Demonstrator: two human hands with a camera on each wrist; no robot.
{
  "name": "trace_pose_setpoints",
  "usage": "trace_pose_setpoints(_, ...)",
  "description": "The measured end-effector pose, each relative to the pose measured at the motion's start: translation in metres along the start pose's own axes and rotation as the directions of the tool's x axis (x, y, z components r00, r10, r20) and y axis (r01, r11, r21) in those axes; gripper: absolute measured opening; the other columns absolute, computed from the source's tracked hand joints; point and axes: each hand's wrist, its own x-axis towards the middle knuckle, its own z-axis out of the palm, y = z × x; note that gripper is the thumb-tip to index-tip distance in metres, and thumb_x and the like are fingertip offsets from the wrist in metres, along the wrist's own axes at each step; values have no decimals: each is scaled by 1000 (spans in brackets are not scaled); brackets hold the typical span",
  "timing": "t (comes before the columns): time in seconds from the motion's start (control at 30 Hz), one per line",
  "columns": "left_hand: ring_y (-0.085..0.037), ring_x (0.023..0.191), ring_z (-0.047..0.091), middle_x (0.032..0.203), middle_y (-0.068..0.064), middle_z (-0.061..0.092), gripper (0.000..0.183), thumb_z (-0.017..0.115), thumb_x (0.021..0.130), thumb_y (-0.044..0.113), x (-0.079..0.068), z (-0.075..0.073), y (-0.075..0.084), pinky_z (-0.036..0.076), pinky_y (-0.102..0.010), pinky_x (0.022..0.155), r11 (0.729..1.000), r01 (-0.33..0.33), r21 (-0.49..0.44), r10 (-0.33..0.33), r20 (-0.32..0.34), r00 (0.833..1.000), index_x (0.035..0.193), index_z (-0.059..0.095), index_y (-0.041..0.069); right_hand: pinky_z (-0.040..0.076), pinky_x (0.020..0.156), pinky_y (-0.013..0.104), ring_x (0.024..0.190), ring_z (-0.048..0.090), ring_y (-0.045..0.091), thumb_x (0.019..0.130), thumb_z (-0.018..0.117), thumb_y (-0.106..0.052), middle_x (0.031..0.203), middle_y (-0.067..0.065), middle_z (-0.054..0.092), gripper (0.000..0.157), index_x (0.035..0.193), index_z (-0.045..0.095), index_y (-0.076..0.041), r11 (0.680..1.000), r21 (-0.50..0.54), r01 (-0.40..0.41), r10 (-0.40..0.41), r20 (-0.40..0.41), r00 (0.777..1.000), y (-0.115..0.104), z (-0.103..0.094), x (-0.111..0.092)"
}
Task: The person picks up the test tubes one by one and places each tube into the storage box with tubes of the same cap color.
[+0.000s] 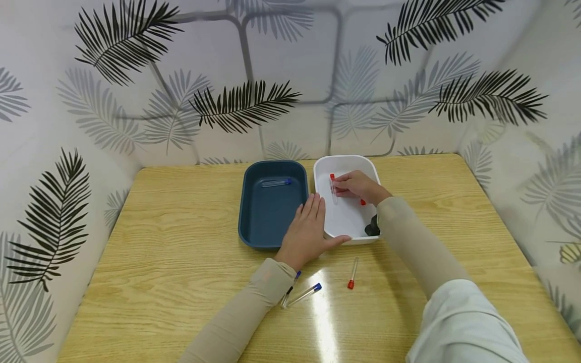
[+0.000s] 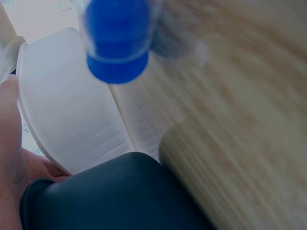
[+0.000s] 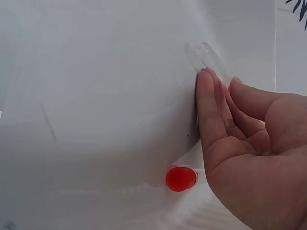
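Note:
My right hand reaches into the white tray and pinches a clear test tube with a red cap. In the right wrist view, the clear end of that test tube sticks out past the fingertips. Another red cap lies in the tray below the hand. My left hand rests with straight fingers over the neighbouring rims of the white tray and the dark blue tray, thumb along the white tray's front. A blue-capped test tube lies in the dark blue tray.
On the wooden table, a red-capped test tube lies in front of the white tray. Two blue-capped tubes lie by the left sleeve, one a blue-capped tube in plain sight. A patterned curtain stands behind.

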Motion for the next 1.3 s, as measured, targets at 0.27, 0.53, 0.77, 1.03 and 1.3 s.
trace_pose_setpoints(0.27,-20,141,1,154,-10,10,114,18,71,87,0,1,0,9,-40,112,1000,3,-12,-3,1,1000,148,15,4,51,81,29,89,65,19,92,59,-18,104,17,64,37,120,58,6,999,-39,-9,9,-6,1000,0,0,1)
trace_pose_setpoints(0.53,-20,141,-2,155,-9,7,115,18,70,88,1,-1,0,8,-40,112,1000,15,-20,-14,24,1000,149,12,4,52,78,27,86,66,17,91,61,-20,99,13,68,38,119,59,5,998,-55,-22,20,-31,999,-2,1,1)
trace_pose_setpoints(0.77,-20,141,-1,155,-9,8,115,18,70,88,1,-2,1,10,-40,112,1000,14,-17,-13,26,1000,149,13,4,51,79,27,86,66,17,90,63,-21,101,14,67,37,118,61,4,999,-49,-18,16,-49,999,0,3,2)
trace_pose_setpoints(1.03,-20,141,0,155,-10,9,115,19,71,88,1,0,1,10,-40,112,1000,10,-21,-9,14,1000,148,14,3,52,78,27,84,66,16,89,63,-23,101,12,66,36,116,63,2,996,-81,-25,19,-73,997,1,4,1)
trace_pose_setpoints(1.3,-20,141,-2,155,-9,8,115,19,71,88,1,-1,1,8,-40,112,1000,15,-14,-14,27,1000,149,13,4,52,78,27,84,64,13,90,62,-20,100,13,67,37,118,60,5,999,-54,2,-5,-66,998,-1,6,-1)
